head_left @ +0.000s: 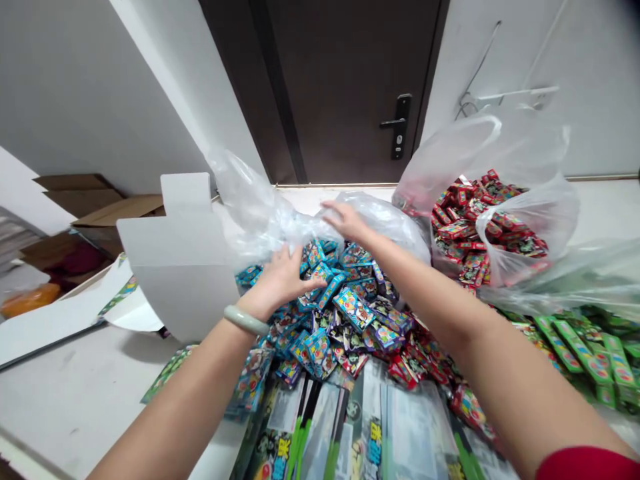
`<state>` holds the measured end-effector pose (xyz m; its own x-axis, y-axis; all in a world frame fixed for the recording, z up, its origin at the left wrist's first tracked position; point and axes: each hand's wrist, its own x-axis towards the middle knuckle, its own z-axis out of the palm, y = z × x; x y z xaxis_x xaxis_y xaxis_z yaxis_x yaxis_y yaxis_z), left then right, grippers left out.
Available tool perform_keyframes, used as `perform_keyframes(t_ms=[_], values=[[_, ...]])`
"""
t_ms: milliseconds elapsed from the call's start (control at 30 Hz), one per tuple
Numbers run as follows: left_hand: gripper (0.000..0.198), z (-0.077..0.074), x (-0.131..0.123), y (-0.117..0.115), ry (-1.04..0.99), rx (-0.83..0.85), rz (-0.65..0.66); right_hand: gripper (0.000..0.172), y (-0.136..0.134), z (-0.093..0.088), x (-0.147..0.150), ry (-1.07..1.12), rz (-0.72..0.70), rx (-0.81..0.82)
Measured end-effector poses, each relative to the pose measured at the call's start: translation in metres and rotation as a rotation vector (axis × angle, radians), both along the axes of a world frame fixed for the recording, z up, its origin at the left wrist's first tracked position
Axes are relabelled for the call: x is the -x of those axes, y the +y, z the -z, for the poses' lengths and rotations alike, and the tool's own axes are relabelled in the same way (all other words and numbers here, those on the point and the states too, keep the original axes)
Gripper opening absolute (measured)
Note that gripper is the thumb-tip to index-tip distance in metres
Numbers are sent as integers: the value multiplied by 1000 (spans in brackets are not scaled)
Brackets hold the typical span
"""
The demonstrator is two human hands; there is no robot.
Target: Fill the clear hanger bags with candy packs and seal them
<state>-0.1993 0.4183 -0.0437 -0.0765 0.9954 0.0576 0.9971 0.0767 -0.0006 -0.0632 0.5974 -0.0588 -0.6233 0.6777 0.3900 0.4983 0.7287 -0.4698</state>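
Note:
A heap of small blue packets [345, 300] spills out of a clear plastic bag [260, 207] in the middle of the floor. My left hand [277, 280], with a pale green bangle [245, 320] on the wrist, rests flat on the packets at the bag's mouth, fingers spread. My right hand [345, 220] reaches further back and lies open on the bag's crumpled plastic. Neither hand holds anything.
A second clear bag [530, 173] of small red packets [480, 227] stands at the right. Green packets [585, 347] lie at the far right, printed sheets [350, 427] in front. White cardboard [175, 260] and brown boxes [95, 200] are at the left, a dark door [340, 80] behind.

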Motion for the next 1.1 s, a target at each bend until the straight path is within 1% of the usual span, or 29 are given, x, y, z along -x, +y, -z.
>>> perform_keyframes(t_ms=[33, 67, 100, 167, 200, 233, 267, 300, 367, 400, 433, 533, 600, 667, 700, 767, 800, 833, 900, 967, 1033, 1100], values=[[90, -6, -9, 3, 6, -55, 59, 54, 11, -4, -13, 9, 56, -16], [81, -11, -20, 8, 13, -95, 128, 63, 21, -7, -26, 1, 128, -35], [71, -15, -31, 15, 22, -120, 194, 77, 30, -8, -36, -38, 217, -58], [53, -17, -53, 35, 50, -119, 335, 103, 44, -5, -50, -81, 330, -10], [47, -16, -62, 46, 70, -109, 404, 108, 49, -2, -54, -81, 366, 49], [45, -13, -68, 57, 99, -96, 443, 105, 53, 1, -57, -63, 383, 119], [45, -8, -72, 66, 131, -78, 443, 94, 57, 3, -57, -37, 391, 184], [48, -4, -72, 74, 160, -58, 411, 78, 61, 5, -57, -14, 393, 235], [52, 5, -66, 83, 197, -18, 319, 43, 66, 3, -54, 15, 360, 286], [53, 9, -62, 84, 202, -5, 286, 30, 67, 1, -53, 33, 330, 308], [51, 11, -57, 83, 202, -1, 270, 24, 66, -3, -54, 57, 296, 329], [51, 16, -49, 74, 186, -14, 253, 21, 50, -13, -67, 128, 179, 387], [56, 17, -49, 68, 164, -9, 236, 18, 35, -16, -86, 147, 61, 455], [60, 20, -50, 65, 140, 8, 223, 21, 24, -16, -109, 195, -57, 569], [61, 22, -50, 64, 128, 13, 219, 23, 22, -16, -118, 260, -53, 610], [60, 25, -48, 65, 104, 13, 214, 22, 23, -18, -129, 408, 51, 631], [58, 24, -46, 66, 90, 9, 215, 21, 25, -19, -130, 458, 107, 621], [56, 23, -45, 67, 74, 2, 218, 21, 28, -22, -128, 481, 124, 618], [46, 17, -46, 70, 31, -26, 239, 24, 32, -28, -119, 474, 56, 642], [30, 8, -53, 75, -35, -77, 278, 24, 31, -35, -107, 481, -9, 656], [22, 1, -66, 84, -129, -124, 336, 19, 22, -41, -97, 552, -13, 616], [21, 1, -83, 98, -239, -161, 384, 16, 6, -45, -93, 650, -44, 587]])
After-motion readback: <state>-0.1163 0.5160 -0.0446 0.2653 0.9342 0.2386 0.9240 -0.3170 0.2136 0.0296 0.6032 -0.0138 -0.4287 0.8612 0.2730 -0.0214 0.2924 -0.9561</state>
